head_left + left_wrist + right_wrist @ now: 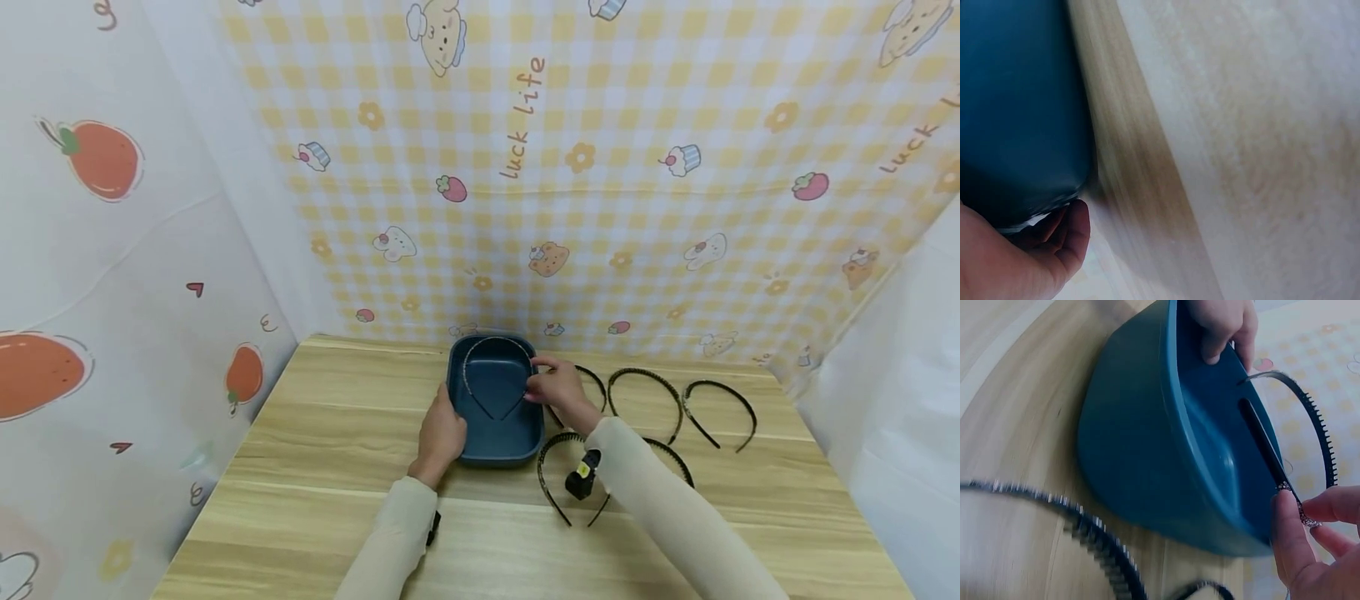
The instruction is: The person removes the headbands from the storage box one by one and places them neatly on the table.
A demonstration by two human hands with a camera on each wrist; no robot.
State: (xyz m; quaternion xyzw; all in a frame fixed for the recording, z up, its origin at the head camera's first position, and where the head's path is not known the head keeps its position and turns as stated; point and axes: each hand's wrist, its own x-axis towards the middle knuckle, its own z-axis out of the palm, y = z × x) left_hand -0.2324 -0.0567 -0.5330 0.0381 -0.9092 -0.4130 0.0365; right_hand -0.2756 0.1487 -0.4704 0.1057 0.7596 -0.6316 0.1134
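Note:
A blue plastic bin (498,461) stands near the table's back edge. My left hand (442,429) grips its left wall; the right wrist view shows the left thumb inside the rim, and the left wrist view shows curled fingers against the bin's (1022,94) outside. In my right hand (558,385), thumb and fingers pinch one side of a black toothed headband (1263,437) with a glittery stretch. That headband is held over the bin's opening, its two tips pointing down toward the inside. The bin's floor is partly hidden behind it.
Several more dark headbands lie on the wooden table (337,433) right of the bin: one (645,372) behind my right forearm, another (720,383) farther right, and one (542,467) nearer the front, partly under the wrist camera. A patterned cloth (585,208) hangs behind the table.

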